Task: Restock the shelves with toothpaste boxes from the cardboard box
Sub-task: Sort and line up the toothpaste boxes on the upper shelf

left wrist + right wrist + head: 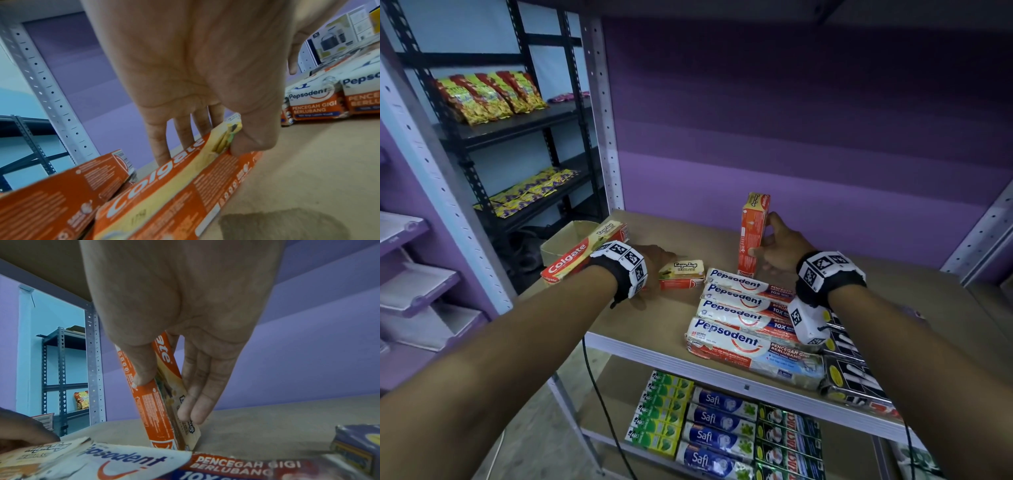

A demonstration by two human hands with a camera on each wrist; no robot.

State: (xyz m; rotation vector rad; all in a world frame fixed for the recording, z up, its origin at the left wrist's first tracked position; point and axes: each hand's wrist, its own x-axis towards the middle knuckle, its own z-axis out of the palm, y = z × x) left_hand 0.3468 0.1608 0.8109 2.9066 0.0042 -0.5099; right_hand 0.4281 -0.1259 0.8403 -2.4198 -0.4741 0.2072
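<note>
Nearest, low in the head view: rows of green, blue Safi and dark foil toothpaste boxes point(722, 430) lying flat on the lower shelf. Above, on the tan wooden shelf board point(893, 284), white-and-red Pepsodent cartons point(743, 310) laid side by side.

Risk first. Tall orange Colgate carton point(752, 236) stood on end, its foot just beside the Pepsodent row; likely to topple onto that row if let go while tilted, or if nudged by the wrist. Second orange-and-yellow Colgate carton point(174, 186) lying on the board, a third one touching it on the left near the shelf edge; could slide off if pushed carelessly.

Grip. Right hand point(779, 251) pinching the upright carton, thumb on the orange side, fingers point(195, 395) straight down the yellow face. Left hand point(650, 270) pinching the lying carton across its width, thumb on one edge, fingers point(162, 146) on the other. Brown cardboard box point(570, 240) standing open beyond the shelf's left end.
</note>
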